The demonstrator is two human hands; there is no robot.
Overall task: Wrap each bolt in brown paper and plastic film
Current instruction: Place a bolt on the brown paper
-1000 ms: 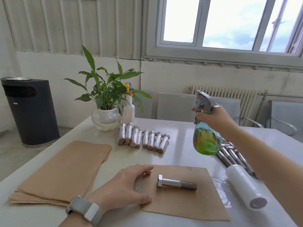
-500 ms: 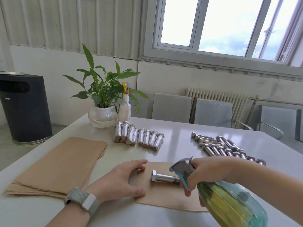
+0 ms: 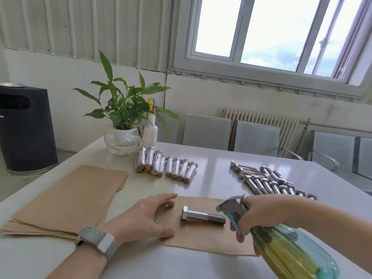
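Observation:
A steel hex bolt lies on a single brown paper sheet at the table's near middle, head to the left. My left hand rests flat on the sheet's left edge, fingers straight. My right hand grips a green-yellow spray bottle by its neck, tilted, with the nozzle beside the bolt's threaded end. A stack of brown paper lies at the left. Several wrapped bolts sit in a row behind. Several bare bolts are piled at the right. The film roll is hidden.
A potted plant in a glass bowl and a white spray bottle stand at the table's far left. Grey chairs line the far side. A black bin stands on the floor to the left.
My right hand brought the spray bottle down from mid-air to beside the bolt, tilting it, then shifted it slightly right, uncovering the threaded end. My left hand has stayed on the paper.

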